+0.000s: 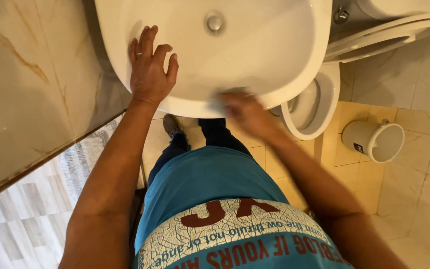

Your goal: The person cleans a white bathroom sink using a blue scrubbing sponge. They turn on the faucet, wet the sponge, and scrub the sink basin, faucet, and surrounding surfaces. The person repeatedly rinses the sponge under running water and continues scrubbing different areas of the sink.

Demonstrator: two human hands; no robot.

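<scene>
White sink [274,60]: left hand [148,74] flat, fingers apart; blurred right hand [245,112] fingers clamped on cloth [220,102].

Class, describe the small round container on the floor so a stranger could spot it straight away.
Start at the white sink, then look to the toilet bowl beside it. Just past the bowl, on the beige floor tiles, lies a white cylindrical bin. It alone is tipped on its side, its open mouth showing.

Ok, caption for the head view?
Left hand braced on the sink rim; right hand blurred, pressing a cloth at its front edge.
</scene>
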